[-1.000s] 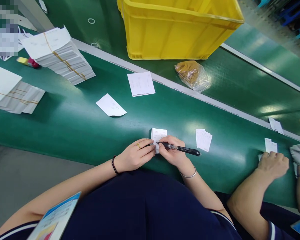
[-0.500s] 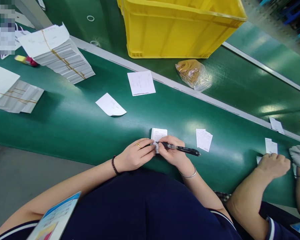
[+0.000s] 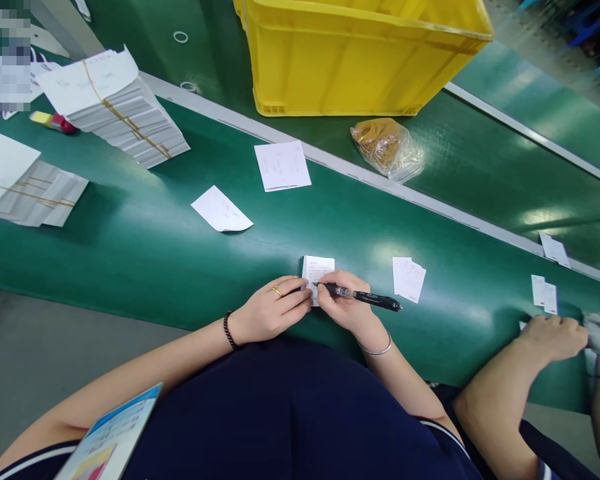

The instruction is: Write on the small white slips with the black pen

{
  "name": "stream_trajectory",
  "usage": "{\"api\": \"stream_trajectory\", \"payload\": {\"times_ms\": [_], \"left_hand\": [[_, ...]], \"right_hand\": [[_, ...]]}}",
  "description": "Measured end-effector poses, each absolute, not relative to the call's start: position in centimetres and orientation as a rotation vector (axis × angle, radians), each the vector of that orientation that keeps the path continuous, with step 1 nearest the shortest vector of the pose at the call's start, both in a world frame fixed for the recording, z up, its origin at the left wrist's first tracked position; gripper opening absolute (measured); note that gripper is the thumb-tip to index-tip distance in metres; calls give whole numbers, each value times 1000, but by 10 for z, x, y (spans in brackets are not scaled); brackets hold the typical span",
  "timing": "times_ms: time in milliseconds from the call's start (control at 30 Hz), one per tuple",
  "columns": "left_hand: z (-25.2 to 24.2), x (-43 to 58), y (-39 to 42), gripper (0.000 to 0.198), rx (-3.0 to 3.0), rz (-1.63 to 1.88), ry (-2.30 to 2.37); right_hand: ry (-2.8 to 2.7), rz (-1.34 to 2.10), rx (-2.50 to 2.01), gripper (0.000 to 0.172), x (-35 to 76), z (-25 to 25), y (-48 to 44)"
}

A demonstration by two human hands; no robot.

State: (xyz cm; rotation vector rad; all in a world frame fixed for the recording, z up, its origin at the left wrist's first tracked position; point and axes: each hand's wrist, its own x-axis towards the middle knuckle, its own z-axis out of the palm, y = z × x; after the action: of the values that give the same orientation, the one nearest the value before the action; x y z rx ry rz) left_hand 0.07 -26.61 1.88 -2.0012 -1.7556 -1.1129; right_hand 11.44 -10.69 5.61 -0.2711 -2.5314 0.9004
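In the head view, a small stack of printed paper slips lies on the green bench in front of me. My left hand, with a ring on one finger, grips the stack at its left side. My right hand is closed around a black pen, its writing end pointing left onto the top slip. The pen's tip is small against the paper and partly hidden by my fingers. Right of that hand lie a few loose slips, overlapping one another.
Rubber-banded paper bundles stand at the left. Two loose sheets lie beyond my hands. Behind them are a yellow crate and a bag of rubber bands. A co-worker's hands work at the right.
My hands, the pen and the stack look almost unmoved. At the right, the co-worker's hands have shifted slightly right and down, uncovering more of the slips there.
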Motion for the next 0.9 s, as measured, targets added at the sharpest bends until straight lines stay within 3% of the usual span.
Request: {"api": "stream_trajectory", "payload": {"times_ms": [100, 267, 400, 567, 667, 900], "left_hand": [[21, 1, -266, 8, -2007, -1102, -1764], [21, 1, -265, 8, -1997, -1127, -1757], [19, 2, -265, 10, -1995, -1135, -1775], [16, 2, -266, 9, -1991, -1114, -1769], [18, 3, -266, 8, -1992, -1097, -1774], [24, 3, -263, 11, -1949, -1109, -1775]], "right_hand": [[-2459, 1060, -387, 8, 120, 55, -104], [-2361, 982, -536, 26, 124, 52, -91], [-2511, 777, -451, 22, 122, 52, -82], [-2466, 780, -462, 16, 123, 54, -86], [-2309, 985, -580, 14, 122, 53, -90], [-1899, 1590, -762, 33, 116, 46, -87]]}}
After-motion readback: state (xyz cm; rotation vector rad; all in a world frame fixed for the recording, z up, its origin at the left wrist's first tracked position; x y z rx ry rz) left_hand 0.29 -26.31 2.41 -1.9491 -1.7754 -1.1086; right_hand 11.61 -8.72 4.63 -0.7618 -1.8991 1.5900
